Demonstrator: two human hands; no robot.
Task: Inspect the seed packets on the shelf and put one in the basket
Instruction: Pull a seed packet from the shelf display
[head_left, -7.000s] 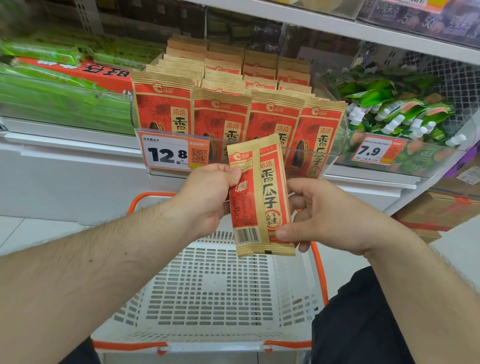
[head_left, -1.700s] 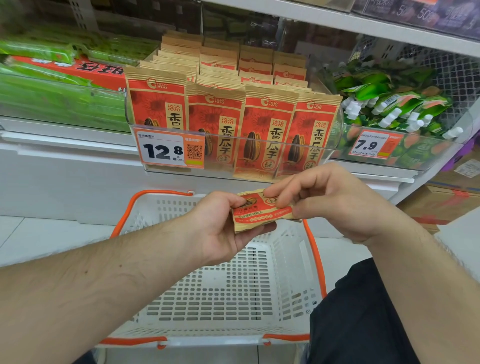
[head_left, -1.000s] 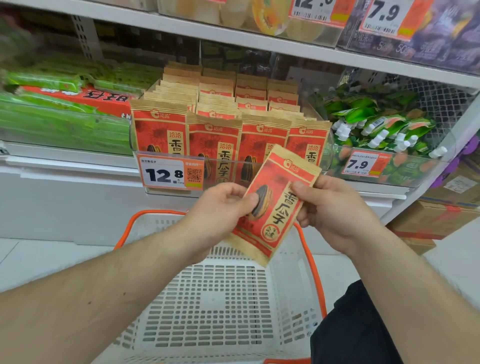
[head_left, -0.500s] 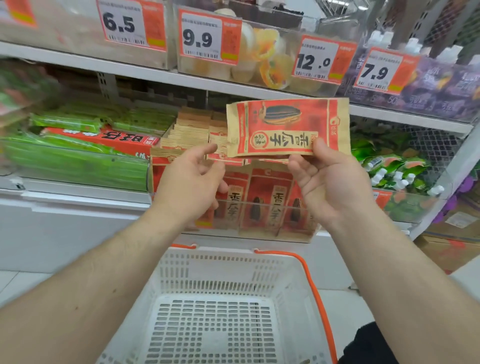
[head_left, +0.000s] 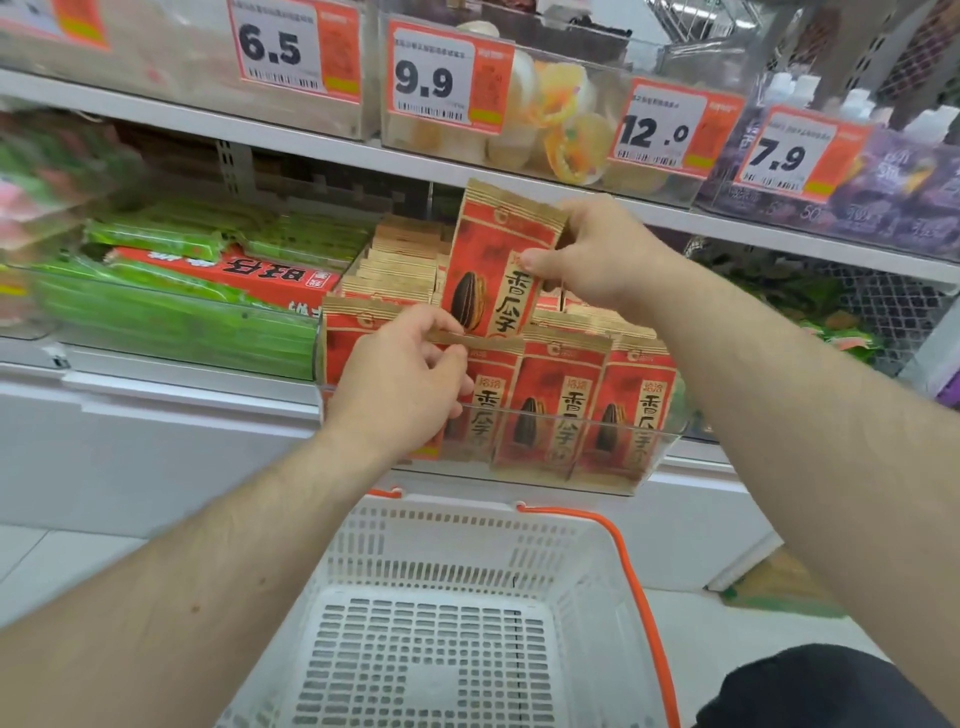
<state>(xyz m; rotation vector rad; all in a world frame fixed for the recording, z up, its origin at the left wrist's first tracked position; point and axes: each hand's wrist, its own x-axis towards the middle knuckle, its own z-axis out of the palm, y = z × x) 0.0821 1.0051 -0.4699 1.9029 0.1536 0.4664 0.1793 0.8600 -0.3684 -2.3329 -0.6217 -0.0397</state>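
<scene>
Right hand (head_left: 597, 254): its grip pinches a seed packet (head_left: 496, 260) upright, thumb on the front, above the clear bin (head_left: 660, 441).
Left hand (head_left: 402, 384): fingers curled over the top edge of the front-row packets (head_left: 558, 400) in the bin.
Basket (head_left: 452, 525): white, orange handle, below the bin, holding no packet.

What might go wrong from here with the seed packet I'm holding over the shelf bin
The right hand only pinches the raised seed packet near its top edge, so it may slip into the clear bin. The left hand pulls on a front-row packet, which may tip out. The basket holds nothing yet.
</scene>
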